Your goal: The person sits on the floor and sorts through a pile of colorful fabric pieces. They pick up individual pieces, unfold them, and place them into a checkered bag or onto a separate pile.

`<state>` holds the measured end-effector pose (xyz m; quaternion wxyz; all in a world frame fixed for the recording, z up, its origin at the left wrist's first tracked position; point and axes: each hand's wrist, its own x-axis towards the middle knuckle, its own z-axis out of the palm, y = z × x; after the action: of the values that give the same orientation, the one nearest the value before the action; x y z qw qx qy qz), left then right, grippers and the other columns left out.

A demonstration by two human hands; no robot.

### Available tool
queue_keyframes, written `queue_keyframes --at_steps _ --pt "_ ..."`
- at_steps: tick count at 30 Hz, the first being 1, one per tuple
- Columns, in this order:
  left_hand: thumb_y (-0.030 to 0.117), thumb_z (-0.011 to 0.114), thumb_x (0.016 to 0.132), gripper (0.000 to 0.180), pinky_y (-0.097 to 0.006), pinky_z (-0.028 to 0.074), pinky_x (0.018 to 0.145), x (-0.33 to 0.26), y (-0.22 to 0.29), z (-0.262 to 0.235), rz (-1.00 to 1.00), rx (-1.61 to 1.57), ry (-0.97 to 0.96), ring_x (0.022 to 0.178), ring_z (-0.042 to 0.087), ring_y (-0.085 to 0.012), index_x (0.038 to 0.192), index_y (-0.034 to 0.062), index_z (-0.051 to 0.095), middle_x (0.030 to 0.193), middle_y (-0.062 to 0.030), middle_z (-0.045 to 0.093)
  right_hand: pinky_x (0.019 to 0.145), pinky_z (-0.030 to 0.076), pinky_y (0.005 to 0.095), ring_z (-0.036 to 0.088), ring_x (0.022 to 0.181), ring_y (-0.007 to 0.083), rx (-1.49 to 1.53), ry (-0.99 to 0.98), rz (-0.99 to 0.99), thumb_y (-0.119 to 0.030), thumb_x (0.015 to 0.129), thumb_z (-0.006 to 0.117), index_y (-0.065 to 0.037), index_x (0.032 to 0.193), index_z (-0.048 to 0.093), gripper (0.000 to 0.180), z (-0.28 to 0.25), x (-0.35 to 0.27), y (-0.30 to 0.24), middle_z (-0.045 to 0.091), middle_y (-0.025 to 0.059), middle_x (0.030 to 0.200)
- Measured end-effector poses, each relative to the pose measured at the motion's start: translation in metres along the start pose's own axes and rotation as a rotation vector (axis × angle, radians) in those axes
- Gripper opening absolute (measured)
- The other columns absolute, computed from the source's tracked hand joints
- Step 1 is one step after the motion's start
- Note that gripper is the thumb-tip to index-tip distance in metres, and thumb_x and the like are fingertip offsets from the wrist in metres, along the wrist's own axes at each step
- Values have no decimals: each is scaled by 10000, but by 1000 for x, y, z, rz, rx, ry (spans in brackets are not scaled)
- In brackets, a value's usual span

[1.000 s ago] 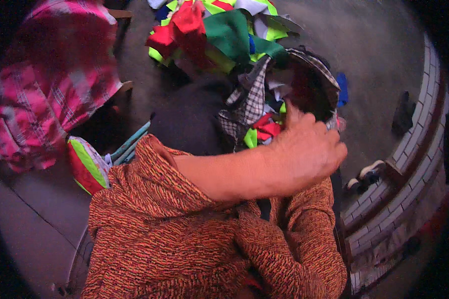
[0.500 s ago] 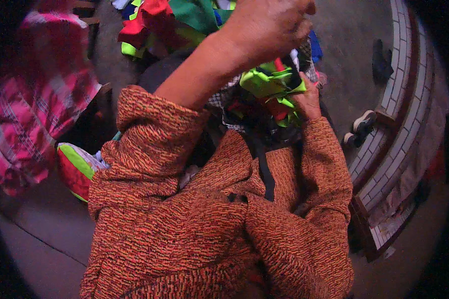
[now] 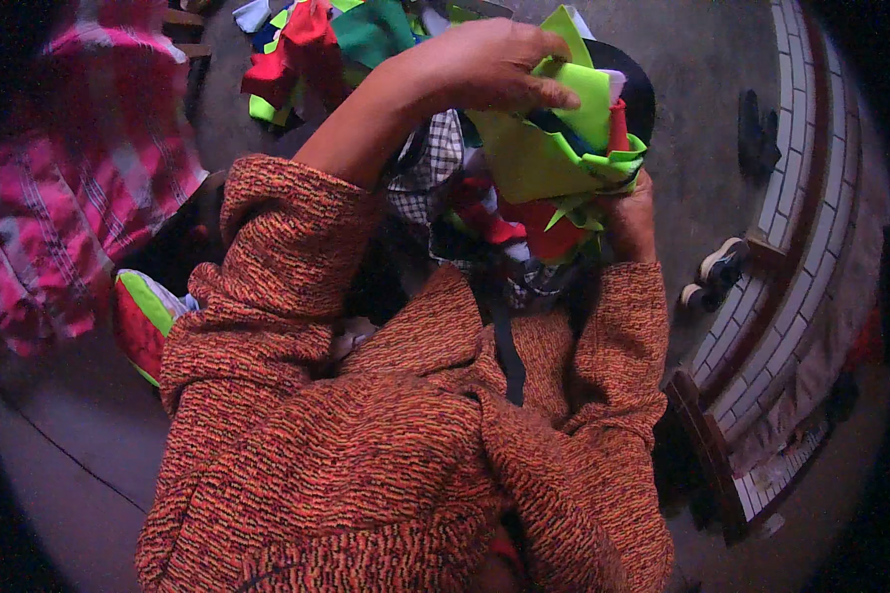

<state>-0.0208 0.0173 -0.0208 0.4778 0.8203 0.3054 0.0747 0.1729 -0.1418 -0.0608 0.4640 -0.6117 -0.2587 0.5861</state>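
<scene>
My left hand [image 3: 519, 67] reaches across from the left, its thumb and fingers closed on a neon green cloth piece [image 3: 585, 104]. Beneath it is a wider neon green cloth [image 3: 534, 163], bunched like a pouch with a jagged edge. My right hand [image 3: 635, 219] grips this bunched cloth from below, its fingers partly hidden. A red scrap [image 3: 618, 127] and a pale one poke out beside the green piece. Under the bundle lie red cloth [image 3: 547, 232] and black-and-white checked cloth [image 3: 435, 158] over my lap.
A pile of scraps, with red cloth [image 3: 311, 49] and green cloth [image 3: 374, 32], lies ahead on the floor. Pink plaid cloth [image 3: 59, 217] hangs at the left. Shoes [image 3: 720, 265] sit by the tiled step [image 3: 752, 326] at the right.
My left hand has come down and nearer the right hand, onto the neon green cloth. The green bundle has risen and spread wider, uncovering red and checked cloth below.
</scene>
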Motion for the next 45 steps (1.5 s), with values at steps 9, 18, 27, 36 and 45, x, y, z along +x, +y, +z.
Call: queue_keyframes --at_steps 9,18,27,36,45 --pt "208 635 772 196 -379 472 648 7 0 0 -12 355 -23 733 618 -286 847 41 564 769 -132 613 878 440 369 538 1034 313 -878 -60 -469 -24 611 684 -93 1135 523 552 -2 21 21 539 144 1087" --pt "159 672 772 249 -332 426 571 12 23 -9 -40 84 50 627 529 -189 858 -22 523 699 -136 530 800 494 317 633 889 211 -750 -482 -135 -95 839 533 -34 1223 500 390 -16 32 50 634 129 1015" --pt "198 732 661 257 -363 466 620 21 18 19 261 -7 284 749 604 -297 837 104 570 769 -91 597 971 383 478 440 1213 316 624 -470 121 -800 714 360 -36 1346 353 992 8 32 -1 442 176 1317" --pt "139 677 685 190 -389 469 693 20 31 35 299 231 6 836 572 -309 831 83 569 835 -84 563 964 420 407 513 1135 270 773 -58 104 -390 955 386 -15 1283 413 499 -2 52 -11 486 138 1277" --pt "299 629 788 260 -435 472 683 16 14 29 -52 489 -72 839 590 -340 908 72 589 869 -135 590 1040 295 457 434 1200 280 843 86 -122 -389 921 470 -52 1296 417 507 -14 55 -21 478 115 1284"
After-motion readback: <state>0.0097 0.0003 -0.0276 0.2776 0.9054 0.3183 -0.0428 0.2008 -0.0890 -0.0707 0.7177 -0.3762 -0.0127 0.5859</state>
